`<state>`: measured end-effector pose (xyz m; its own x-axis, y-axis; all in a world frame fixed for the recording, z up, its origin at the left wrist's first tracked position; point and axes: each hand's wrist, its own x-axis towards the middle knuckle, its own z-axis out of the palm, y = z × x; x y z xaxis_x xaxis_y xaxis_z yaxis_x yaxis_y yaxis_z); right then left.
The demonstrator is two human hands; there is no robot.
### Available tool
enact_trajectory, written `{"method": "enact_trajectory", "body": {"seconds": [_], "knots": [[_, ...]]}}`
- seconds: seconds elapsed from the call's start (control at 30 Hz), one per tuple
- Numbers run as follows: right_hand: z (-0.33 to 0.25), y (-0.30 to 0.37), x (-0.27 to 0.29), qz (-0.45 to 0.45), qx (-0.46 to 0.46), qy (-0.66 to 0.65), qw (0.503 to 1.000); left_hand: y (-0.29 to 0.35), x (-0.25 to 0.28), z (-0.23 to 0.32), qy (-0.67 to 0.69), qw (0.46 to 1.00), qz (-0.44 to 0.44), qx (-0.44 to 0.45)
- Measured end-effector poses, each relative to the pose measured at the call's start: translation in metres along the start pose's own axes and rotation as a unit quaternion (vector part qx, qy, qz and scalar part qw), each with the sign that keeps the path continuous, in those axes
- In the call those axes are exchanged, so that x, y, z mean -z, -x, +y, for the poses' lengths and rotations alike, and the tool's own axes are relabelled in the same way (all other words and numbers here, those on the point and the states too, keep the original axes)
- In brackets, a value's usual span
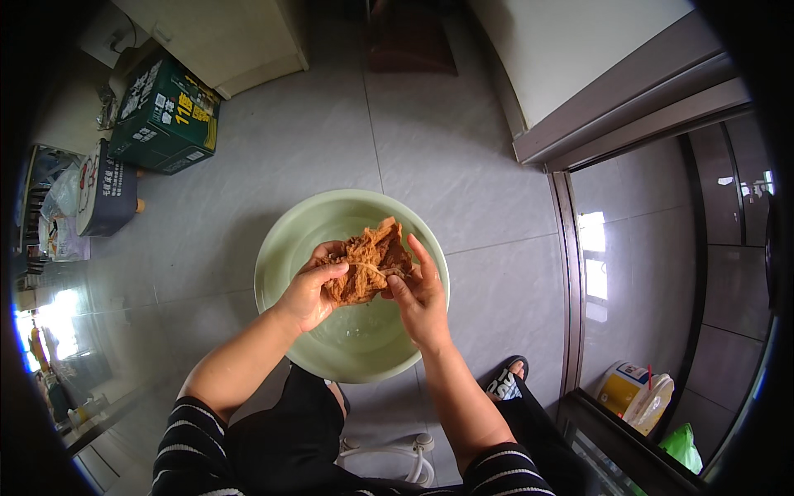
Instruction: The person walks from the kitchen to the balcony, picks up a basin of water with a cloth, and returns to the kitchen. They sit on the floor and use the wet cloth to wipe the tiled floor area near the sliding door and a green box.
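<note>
Between my two hands is a crumpled orange-brown cloth, bunched up, with a thin pale strip or cord running across its front. My left hand grips its left side, the thumb pressed on top. At its right edge my right hand pinches it between thumb and fingers, the index finger raised. Under both hands stands a round pale green basin with clear water in it. The cloth is held above the water. My fingers behind the cloth are hidden.
A dark green carton and a dark grey box-shaped stool stand at the left by a cream cabinet. On the right runs a metal door track. Beyond it sit a yellow-and-white bag and a green bag.
</note>
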<state>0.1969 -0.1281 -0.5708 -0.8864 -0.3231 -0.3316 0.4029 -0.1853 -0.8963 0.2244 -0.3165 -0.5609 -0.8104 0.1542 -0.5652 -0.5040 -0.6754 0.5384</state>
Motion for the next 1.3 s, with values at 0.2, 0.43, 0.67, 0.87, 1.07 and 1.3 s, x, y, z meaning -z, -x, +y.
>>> {"method": "enact_trajectory", "body": {"seconds": [0.2, 0.43, 0.67, 0.87, 1.07, 1.3], "knots": [[-0.011, 0.005, -0.002, 0.083, 0.117, -0.059, 0.988, -0.007, 0.002, 0.003, 0.024, 0.998, 0.051, -0.022], [-0.101, -0.001, -0.001, 0.074, 0.129, 0.028, 0.988, 0.009, -0.06, 0.005, -0.105, 0.993, -0.048, -0.027], [-0.187, 0.001, 0.079, 0.11, 0.085, 0.381, 0.914, -0.009, -0.104, 0.042, -0.551, 0.805, 0.015, -0.22], [-0.249, 0.057, 0.138, 0.225, 0.058, 0.313, 0.921, -0.026, -0.203, 0.032, -0.382, 0.879, -0.17, -0.229], [-0.184, 0.03, 0.225, 0.269, 0.068, 0.314, 0.908, -0.095, -0.197, -0.043, -0.541, 0.803, 0.054, -0.243], [-0.037, 0.028, 0.287, 0.102, -0.136, 0.564, 0.808, -0.066, -0.125, -0.143, -0.916, 0.366, -0.127, -0.102]]}}
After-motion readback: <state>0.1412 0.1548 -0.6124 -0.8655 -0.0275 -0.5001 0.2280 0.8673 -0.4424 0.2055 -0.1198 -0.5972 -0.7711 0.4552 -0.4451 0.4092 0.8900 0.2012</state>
